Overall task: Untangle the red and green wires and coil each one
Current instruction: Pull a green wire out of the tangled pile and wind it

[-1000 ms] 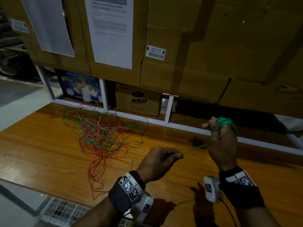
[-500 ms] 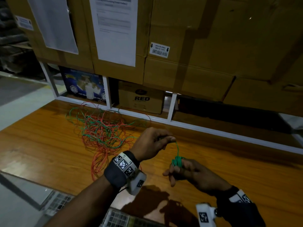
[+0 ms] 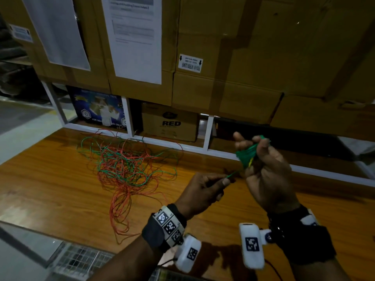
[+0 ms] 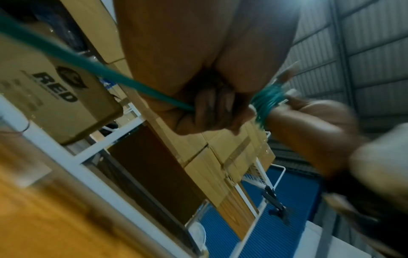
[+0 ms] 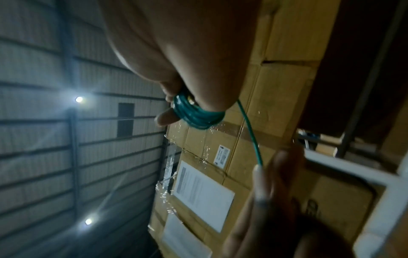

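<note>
Both hands on green wire (image 3: 248,157), coil around right fingers (image 3: 261,147)

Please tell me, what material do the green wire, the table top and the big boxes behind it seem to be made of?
Green wire: likely plastic-insulated, smooth with slight gloss; it bends into tight loops around the right hand.
Table top: wood or wood-look laminate, glossy, with visible grain.
Big boxes: matte brown cardboard, taped seams.

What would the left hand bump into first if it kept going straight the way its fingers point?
Probably the right hand holding the green wire coil: the left hand points up-right at it along the green strand, though depth is unclear.
</note>
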